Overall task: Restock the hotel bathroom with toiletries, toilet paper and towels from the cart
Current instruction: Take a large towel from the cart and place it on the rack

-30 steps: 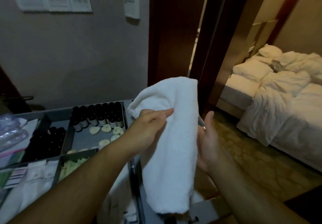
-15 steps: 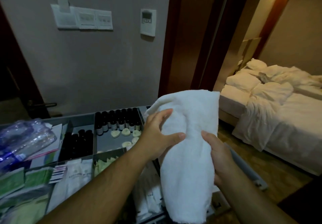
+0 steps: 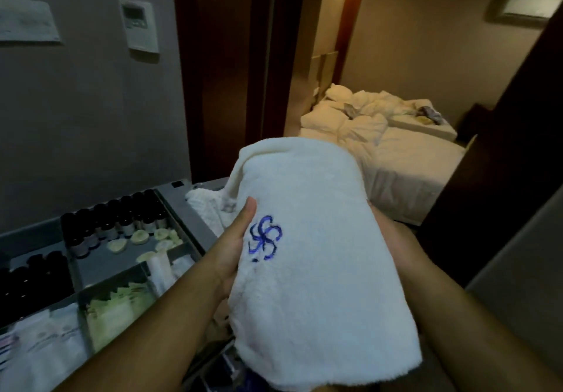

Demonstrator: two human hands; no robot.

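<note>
Both bare arms reach forward, close together. The left hand [image 3: 233, 250] is curled, with its thumb pointing up along the left side of the folded white fluffy towel with a blue flower stitched on it [image 3: 316, 266]. The right hand [image 3: 388, 233] is mostly hidden under the towel, holding up the right side.
</note>
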